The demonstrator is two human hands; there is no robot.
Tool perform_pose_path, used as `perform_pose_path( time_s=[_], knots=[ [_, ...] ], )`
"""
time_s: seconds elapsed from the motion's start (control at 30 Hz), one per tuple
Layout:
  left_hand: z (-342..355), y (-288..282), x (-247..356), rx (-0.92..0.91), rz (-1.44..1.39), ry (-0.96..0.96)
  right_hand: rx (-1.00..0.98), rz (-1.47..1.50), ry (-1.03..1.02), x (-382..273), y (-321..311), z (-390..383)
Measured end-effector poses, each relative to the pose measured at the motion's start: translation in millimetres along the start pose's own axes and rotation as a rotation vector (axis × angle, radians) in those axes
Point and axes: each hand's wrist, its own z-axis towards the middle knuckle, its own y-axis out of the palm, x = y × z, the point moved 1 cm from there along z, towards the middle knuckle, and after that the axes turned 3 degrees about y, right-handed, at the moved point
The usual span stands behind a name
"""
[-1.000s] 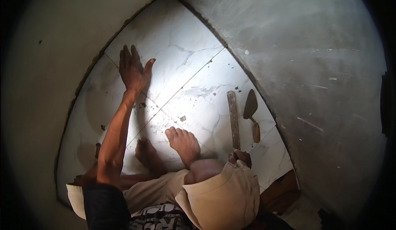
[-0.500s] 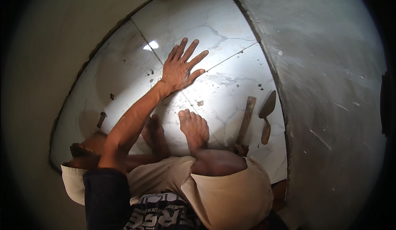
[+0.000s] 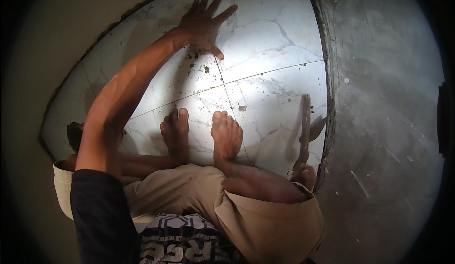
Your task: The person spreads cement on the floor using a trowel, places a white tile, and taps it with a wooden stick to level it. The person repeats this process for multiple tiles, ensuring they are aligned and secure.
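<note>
My left hand (image 3: 203, 25) reaches far forward over the white marbled floor tiles (image 3: 256, 41). Its fingers are spread, with nothing in them; whether the palm touches the tile I cannot tell. Beside my right knee, my right hand (image 3: 305, 175) is closed on the lower end of a long wooden stick (image 3: 305, 126), which points away from me. The knee and shorts partly hide this hand. A pointing trowel (image 3: 317, 128) lies just right of the stick, its handle mostly hidden.
Dark mortar crumbs (image 3: 207, 69) are scattered over the tiles, and a flat chip (image 3: 242, 108) lies ahead of my right foot (image 3: 226, 136). A grey plastered wall (image 3: 384, 98) closes the right side. Another wall (image 3: 52, 36) curves along the left.
My left hand has moved farther forward, away from my feet. The stick in my right hand has shifted right and now overlaps the trowel. The whole view has shifted somewhat.
</note>
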Motion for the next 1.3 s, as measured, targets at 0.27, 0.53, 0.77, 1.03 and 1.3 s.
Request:
perform_pose_path(
  time_s=[0.27,0.53,0.77,1.03,1.3],
  knots=[
    [13.2,-11.4,21.5,-0.027,-0.044,0.015,-0.109,0.118,-0.087,-70.7,-71.5,111.1],
    [5.2,-12.7,19.1,-0.106,-0.160,-0.066,-0.225,-0.025,-0.049,-142.2,-35.7,180.6],
    [9.5,-11.2,20.8,-0.109,-0.155,-0.081,-0.316,-0.179,-0.060,-146.8,-19.2,198.0],
    [10.6,-19.0,22.4,-0.123,-0.139,-0.083,-0.279,-0.161,-0.051,-151.3,-18.0,210.2],
    [8.3,-17.7,17.6,-0.082,-0.188,-0.083,-0.274,-0.106,-0.018,-156.6,-18.6,237.3]
  ],
)
